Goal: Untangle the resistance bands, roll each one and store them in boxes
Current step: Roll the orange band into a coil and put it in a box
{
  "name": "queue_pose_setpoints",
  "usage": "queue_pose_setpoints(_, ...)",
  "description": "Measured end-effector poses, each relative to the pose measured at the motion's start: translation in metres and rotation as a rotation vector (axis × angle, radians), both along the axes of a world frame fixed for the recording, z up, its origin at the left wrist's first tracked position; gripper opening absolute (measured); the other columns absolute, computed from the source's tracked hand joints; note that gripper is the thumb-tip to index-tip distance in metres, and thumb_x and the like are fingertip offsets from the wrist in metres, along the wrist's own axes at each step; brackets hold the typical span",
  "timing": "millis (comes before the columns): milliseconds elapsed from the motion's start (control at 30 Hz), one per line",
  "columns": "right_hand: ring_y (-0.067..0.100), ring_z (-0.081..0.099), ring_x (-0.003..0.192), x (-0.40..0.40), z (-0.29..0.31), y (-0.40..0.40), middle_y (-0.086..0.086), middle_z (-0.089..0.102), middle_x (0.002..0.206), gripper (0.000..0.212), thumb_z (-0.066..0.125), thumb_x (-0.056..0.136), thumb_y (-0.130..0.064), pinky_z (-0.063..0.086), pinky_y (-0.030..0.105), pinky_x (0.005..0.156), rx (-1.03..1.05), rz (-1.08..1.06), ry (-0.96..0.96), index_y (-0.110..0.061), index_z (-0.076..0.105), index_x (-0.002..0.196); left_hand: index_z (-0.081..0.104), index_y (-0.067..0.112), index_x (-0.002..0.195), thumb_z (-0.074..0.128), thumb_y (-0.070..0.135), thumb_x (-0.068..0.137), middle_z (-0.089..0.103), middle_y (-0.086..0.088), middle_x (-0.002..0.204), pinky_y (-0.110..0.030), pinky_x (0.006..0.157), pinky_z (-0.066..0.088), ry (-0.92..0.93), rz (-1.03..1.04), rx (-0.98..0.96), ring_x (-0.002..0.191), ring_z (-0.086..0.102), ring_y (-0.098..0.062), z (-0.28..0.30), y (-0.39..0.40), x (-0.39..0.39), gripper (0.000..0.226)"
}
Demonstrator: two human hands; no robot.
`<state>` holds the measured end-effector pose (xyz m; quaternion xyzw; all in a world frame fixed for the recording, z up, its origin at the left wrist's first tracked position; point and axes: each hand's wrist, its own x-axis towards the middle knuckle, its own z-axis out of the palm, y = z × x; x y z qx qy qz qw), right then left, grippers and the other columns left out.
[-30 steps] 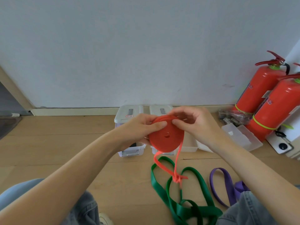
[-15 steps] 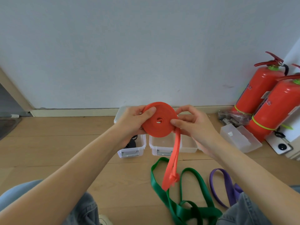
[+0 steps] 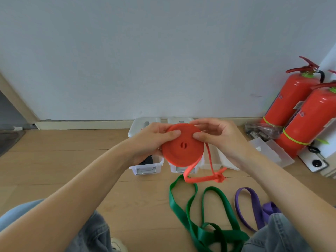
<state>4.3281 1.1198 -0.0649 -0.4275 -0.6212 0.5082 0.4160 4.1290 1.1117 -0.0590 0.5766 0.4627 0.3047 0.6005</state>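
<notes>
1. Above the boxes [image 3: 145, 166], left hand [image 3: 151, 140] and right hand [image 3: 218, 140] each pinch the orange coil [image 3: 181, 148].
2. Feed the loose tail [image 3: 203, 177], at 5 o'clock, under steady tension.
3. Work out the knot [image 3: 220, 177] before winding it in.

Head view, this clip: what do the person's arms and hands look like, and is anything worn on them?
Both forearms are bare up to the frame edge: no sleeves, watch, bracelets or gloves show. The left hand and right hand carry no visible rings; the nails look short and unpainted. Blue denim covers both legs at the bottom of the view.
</notes>
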Motion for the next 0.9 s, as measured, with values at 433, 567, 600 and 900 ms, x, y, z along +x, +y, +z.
queue_pose_setpoints(433, 0.028, 0.070, 0.071, -0.013, -0.012, -0.005, 0.002, 0.067, 0.076, 0.019, 0.064, 0.081, 0.004, 0.058, 0.037, 0.068, -0.040, -0.065, 0.190, -0.005, 0.055, 0.096, 0.061, 0.010, 0.105, 0.048, 0.018, 0.095, 0.073, -0.002, 0.082, -0.031, 0.066, 0.059, -0.400, 0.345, -0.050, 0.070, 0.070, -0.013, 0.006, 0.011, -0.007, 0.018)
queue_pose_setpoints(567, 0.032, 0.062, 0.071, -0.016, -0.010, -0.009, 0.016, 0.067, 0.082, 0.027, 0.068, 0.075, -0.005, 0.055, 0.042, 0.058, -0.154, -0.036, 0.320, -0.004, 0.056, 0.100, 0.060, 0.011, 0.104, 0.046, 0.017, 0.096, 0.069, -0.005, 0.091, -0.030, 0.069, 0.059, -0.409, 0.413, -0.017, 0.072, 0.069, -0.012, 0.004, 0.011, -0.002, 0.017)
queue_pose_setpoints(600, 0.032, 0.061, 0.072, -0.017, -0.011, -0.009, 0.019, 0.067, 0.084, 0.032, 0.070, 0.073, -0.009, 0.054, 0.041, 0.059, -0.177, -0.036, 0.336, -0.005, 0.055, 0.102, 0.059, 0.011, 0.105, 0.046, 0.017, 0.097, 0.069, -0.005, 0.092, -0.030, 0.069, 0.059, -0.411, 0.421, -0.005, 0.074, 0.069, -0.012, 0.004, 0.010, 0.001, 0.017)
queue_pose_setpoints(900, 0.014, 0.063, 0.064, -0.002, -0.005, -0.001, 0.006, 0.070, 0.073, 0.021, 0.064, 0.081, 0.004, 0.051, 0.021, 0.065, -0.002, -0.159, 0.189, -0.013, 0.059, 0.093, 0.065, 0.004, 0.109, 0.057, 0.011, 0.088, 0.073, -0.005, 0.097, -0.020, 0.074, 0.055, -0.182, 0.089, -0.059, 0.087, 0.069, -0.013, 0.004, 0.008, -0.009, 0.023)
